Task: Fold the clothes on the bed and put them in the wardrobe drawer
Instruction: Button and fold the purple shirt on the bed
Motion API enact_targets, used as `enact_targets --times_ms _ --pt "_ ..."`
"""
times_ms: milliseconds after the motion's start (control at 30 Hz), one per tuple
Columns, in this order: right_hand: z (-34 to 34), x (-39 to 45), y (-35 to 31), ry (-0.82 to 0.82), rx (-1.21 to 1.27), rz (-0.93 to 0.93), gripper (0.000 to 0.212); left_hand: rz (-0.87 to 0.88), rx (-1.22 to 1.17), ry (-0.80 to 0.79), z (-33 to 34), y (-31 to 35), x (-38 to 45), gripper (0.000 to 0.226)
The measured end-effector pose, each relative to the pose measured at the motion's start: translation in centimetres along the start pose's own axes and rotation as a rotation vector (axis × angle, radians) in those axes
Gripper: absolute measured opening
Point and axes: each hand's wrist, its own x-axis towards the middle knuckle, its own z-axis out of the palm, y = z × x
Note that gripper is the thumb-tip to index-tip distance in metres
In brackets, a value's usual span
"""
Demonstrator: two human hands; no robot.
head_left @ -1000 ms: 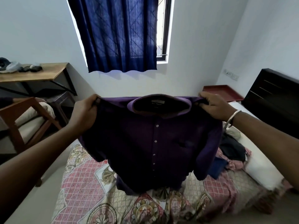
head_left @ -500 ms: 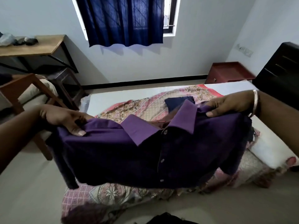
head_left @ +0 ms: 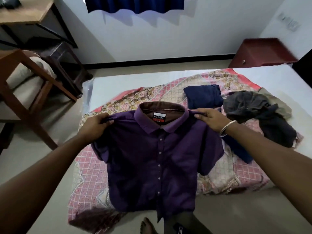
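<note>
The purple shirt (head_left: pixel 152 159) hides much of the patterned bedspread (head_left: pixel 87 174), and its hem drops out of sight past the bed (head_left: pixel 118 81) edge. Left hand (head_left: pixel 95 123) fingers pinch one shoulder, right hand (head_left: pixel 211 118) fingers the other; the collar lies between them. Beyond the right fingers, a dark clothes heap (head_left: pixel 253 112).

Single head-worn view, steeply down and forward, close over the bed (head_left: pixel 118 85) edge toward the far wall (head_left: pixel 168 36)
</note>
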Motion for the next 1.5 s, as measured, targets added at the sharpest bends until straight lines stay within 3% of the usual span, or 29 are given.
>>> enact_targets --times_ms 33,167,267,333,500,633,767,900,967,1067,1167,1300,1500 --pt "0.0 2.2 1.1 0.003 -0.035 -0.001 0.038 0.0 0.008 0.03 0.5 -0.4 2.1 0.009" --pt "0.5 9.7 5.3 0.056 -0.192 -0.042 0.022 -0.055 0.02 0.111 2.8 -1.7 9.1 0.009" --pt "1.3 16.2 8.9 0.044 -0.25 -0.07 0.028 -0.111 -0.019 0.176 5.6 -3.3 15.1 0.006" --pt "2.5 20.3 11.7 0.017 -0.28 -0.044 0.038 -0.161 -0.082 0.183 8.0 -5.0 19.5 0.013" --pt "6.7 27.7 17.7 -0.045 -0.306 -0.058 0.028 -0.258 -0.177 0.15 14.8 -10.4 28.1 0.021" --pt "9.2 31.8 22.3 0.174 -0.394 -0.249 0.046 -0.11 -0.242 0.307 18.3 -13.0 31.9 0.014" --pt "8.5 36.1 23.0 0.429 -0.481 -0.425 0.042 0.052 -0.321 0.456 17.6 -14.9 34.6 0.029" --pt "9.1 40.2 22.6 0.404 -0.548 -0.353 0.036 0.022 -0.233 0.45 16.8 -16.4 39.2 0.019" --pt "10.1 41.5 23.7 0.324 -0.63 -0.266 0.029 0.002 -0.099 0.381 17.6 -17.1 41.1 0.009" --pt "11.8 42.2 25.8 0.204 -0.666 -0.124 0.028 0.003 0.185 0.28 19.6 -19.2 42.7 0.016" --pt "13.2 42.0 27.2 0.273 -0.704 -0.125 0.039 0.107 0.36 0.313 21.6 -21.4 43.1 0.027" --pt "14.2 42.1 27.8 0.385 -0.664 -0.121 0.034 0.139 0.333 0.388 22.8 -22.5 43.4 0.034" --pt "14.5 42.3 28.0 0.386 -0.675 -0.113 0.031 0.165 0.395 0.376 23.0 -22.6 44.0 0.037"
